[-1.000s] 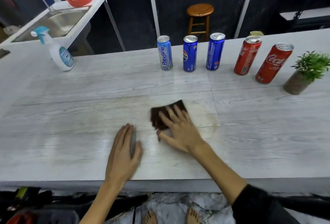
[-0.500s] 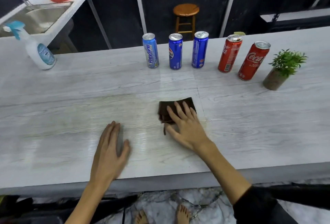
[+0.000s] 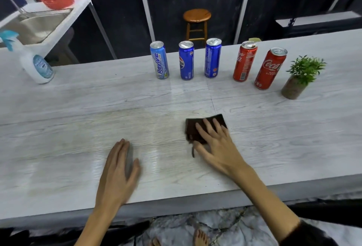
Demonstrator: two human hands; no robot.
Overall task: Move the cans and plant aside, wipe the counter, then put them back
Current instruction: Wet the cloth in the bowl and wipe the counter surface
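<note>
Right hand (image 3: 217,144) pressed flat on a dark brown folded cloth (image 3: 203,128), fingers straight and spread over it, thumb at the near edge, not curled round it; probably laid so to push the cloth across the pale grey wood-grain worktop (image 3: 78,108) with even pressure. Left hand (image 3: 119,171) lying flat and relaxed on the worktop beside, fingers together, holding nothing, apparently only as support for the body while leaning forward. Glossy streaks seen on the middle zone, so wiping step judged to be in progress. Along the far edge, upright in a row and well apart from the cloth: a light blue tall can (image 3: 159,60), a dark blue Pepsi can (image 3: 186,60), a second dark blue tall can (image 3: 213,58), a red cola can (image 3: 244,61), another red Coca-Cola can (image 3: 270,69), and at the right end a small green plant in a brown round pot (image 3: 299,77). Placed there, most likely, to leave the near area free for wiping; putting back not yet done. Far left, a white spray bottle with a blue trigger (image 3: 33,61), within reach for more cleaner.
</note>
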